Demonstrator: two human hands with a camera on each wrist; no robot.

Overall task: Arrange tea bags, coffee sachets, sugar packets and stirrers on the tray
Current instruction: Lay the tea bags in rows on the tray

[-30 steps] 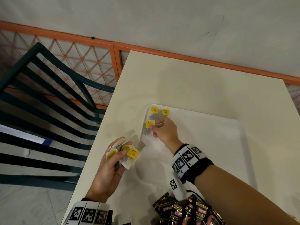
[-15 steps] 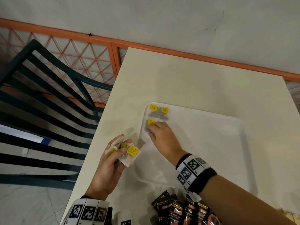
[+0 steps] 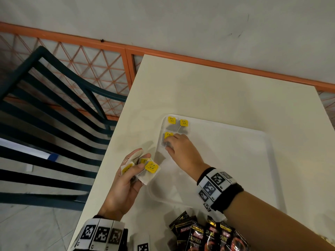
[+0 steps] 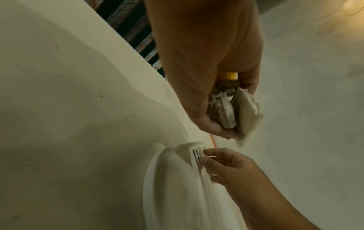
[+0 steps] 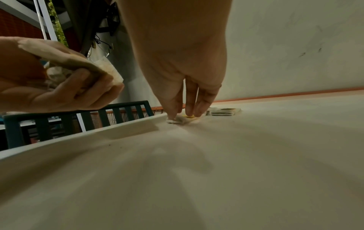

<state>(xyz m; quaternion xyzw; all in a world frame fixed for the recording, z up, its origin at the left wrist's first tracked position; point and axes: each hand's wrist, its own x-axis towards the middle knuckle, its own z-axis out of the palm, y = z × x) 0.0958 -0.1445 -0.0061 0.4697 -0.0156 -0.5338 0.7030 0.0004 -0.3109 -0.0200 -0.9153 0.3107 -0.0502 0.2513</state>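
Since the earlier frame the right hand (image 3: 181, 151) has slid lower on the tray (image 3: 235, 160) and now presses a tea bag (image 3: 165, 140) flat with straight, close fingers, just below two laid tea bags (image 3: 178, 126) in the tray's far left corner. Left of the tray, the left hand (image 3: 125, 185) holds a bunch of tea bags (image 3: 145, 169) in curled fingers and thumb.

We are looking at a cream table (image 3: 226, 91) standing against a pale wall (image 3: 163, 20), with an orange rail (image 3: 217, 65) running along the wall behind its far edge. Left of the table, a dark green slatted chair (image 3: 54, 109) is standing on the grey floor (image 3: 36, 229), and orange lattice fencing (image 3: 87, 69) is showing behind its slats.
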